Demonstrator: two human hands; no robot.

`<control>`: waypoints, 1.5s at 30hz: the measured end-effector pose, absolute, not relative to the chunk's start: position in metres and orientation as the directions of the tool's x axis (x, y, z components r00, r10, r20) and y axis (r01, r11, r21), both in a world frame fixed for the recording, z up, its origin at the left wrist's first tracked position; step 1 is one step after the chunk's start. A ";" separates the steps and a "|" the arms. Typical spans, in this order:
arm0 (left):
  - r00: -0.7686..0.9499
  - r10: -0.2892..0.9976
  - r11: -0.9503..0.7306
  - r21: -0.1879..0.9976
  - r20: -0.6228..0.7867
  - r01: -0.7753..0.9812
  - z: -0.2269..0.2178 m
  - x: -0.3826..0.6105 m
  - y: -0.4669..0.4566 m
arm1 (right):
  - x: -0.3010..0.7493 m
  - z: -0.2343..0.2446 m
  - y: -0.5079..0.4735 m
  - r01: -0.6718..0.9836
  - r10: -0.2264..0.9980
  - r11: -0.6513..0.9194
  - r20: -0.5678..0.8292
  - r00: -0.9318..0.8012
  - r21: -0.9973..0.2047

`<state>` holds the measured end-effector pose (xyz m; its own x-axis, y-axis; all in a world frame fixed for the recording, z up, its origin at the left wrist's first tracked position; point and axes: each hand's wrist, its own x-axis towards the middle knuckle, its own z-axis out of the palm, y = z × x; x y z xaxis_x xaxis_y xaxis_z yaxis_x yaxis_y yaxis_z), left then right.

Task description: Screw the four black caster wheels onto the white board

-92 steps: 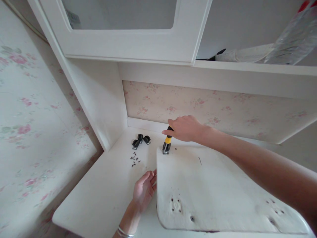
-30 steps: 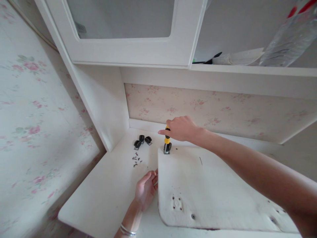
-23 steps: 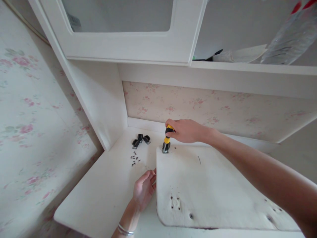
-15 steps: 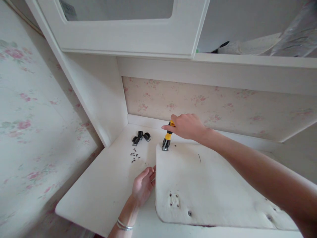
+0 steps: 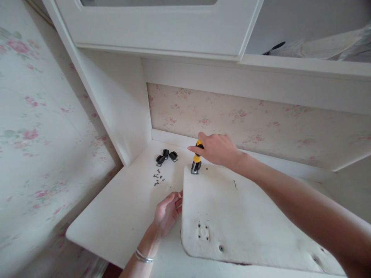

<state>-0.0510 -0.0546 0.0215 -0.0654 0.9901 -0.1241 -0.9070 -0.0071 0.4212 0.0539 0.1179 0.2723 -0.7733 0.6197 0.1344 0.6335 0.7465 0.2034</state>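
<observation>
Left of centre, three black casters [image 5: 160, 160] sit close together, with a scatter of small screws [image 5: 155, 176] just below them. Lower centre, the left hand [image 5: 166, 214] lies palm up against the left edge of a white panel [image 5: 232, 220]; its fingertips go out of sight under that edge, so I cannot tell whether they grip. The panel fills the lower right. At its upper-left corner stands another caster [image 5: 198, 166], on a metal plate [image 5: 194, 172]. The right hand [image 5: 218, 147], near centre, has its fingers closed around a yellow-and-black screwdriver [image 5: 197, 158], tilted, shaft down beside the wheel. Whether the tip is seated is too small to tell. Good work here probably means a more upright shaft, as far as the wheel allows, steady downward pressure, and a panel kept from sliding.

A white table [image 5: 124, 216] spreads beneath everything. Pink-flowered wallpaper [image 5: 31, 123] covers the far left; a white cabinet [image 5: 159, 33] crosses the top; an open shelf [image 5: 304, 66] is upper right.
</observation>
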 end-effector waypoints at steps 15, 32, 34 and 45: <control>-0.075 0.989 -0.014 0.422 -0.128 -0.907 0.022 -0.051 -0.055 | 0.045 0.270 0.113 0.687 0.655 0.683 0.208 -0.726 0.247; -0.073 0.989 -0.011 0.431 -0.128 -0.902 0.021 -0.051 -0.054 | 0.054 0.264 0.117 0.708 0.666 0.675 0.244 -0.705 0.207; -0.073 0.989 -0.009 0.434 -0.131 -0.901 0.022 -0.051 -0.053 | 0.053 0.263 0.114 0.704 0.659 0.681 0.251 -0.709 0.202; -0.082 0.987 -0.014 0.428 -0.140 -0.904 0.021 -0.050 -0.053 | 0.068 0.274 0.128 0.445 0.462 0.885 0.129 -0.878 -0.138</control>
<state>-0.0502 -0.0528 0.0210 -0.0816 0.9868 -0.1402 -0.9036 -0.0139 0.4281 0.0679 0.1281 0.2741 -0.8775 0.4620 0.1287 0.4454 0.8846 -0.1383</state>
